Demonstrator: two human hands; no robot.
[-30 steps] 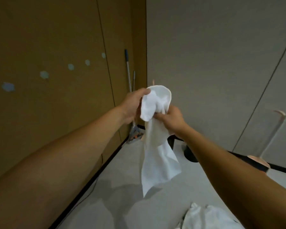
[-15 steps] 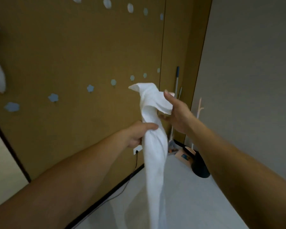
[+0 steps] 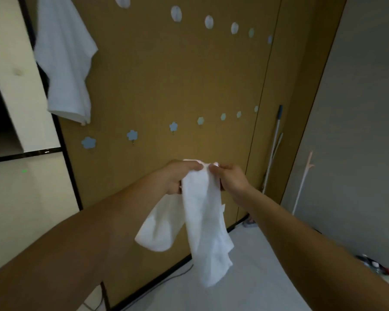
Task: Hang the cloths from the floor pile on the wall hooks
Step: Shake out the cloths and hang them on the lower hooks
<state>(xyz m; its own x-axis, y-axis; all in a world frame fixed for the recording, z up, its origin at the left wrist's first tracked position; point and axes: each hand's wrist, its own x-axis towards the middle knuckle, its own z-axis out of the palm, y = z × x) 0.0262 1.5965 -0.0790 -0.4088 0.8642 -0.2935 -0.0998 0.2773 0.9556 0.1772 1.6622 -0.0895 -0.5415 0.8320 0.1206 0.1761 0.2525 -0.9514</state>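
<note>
Hanging down from both hands, the white cloth is being held up in front of the brown wall. The left hand and the right hand are sitting close together, almost touching, and each is pinching the bunched top edge with curled fingers. The cloth is looking plain, soft and creased, and it is draping in two parts: a shorter fold is bulging out to the left under the left wrist, while a longer tail is trailing down over the pale floor. A lower row of blue flower-shaped hooks is running across the wall just above the hands, climbing toward the right, and an upper row of hooks is sitting well above that, near the top of the view. Another white cloth is already hanging at the upper left, close to the wall's dark left edge. To the right, a mop handle is leaning in the corner where the brown wall is meeting a grey wall, and a thin cable is lying on the floor along the foot of the brown wall.
</note>
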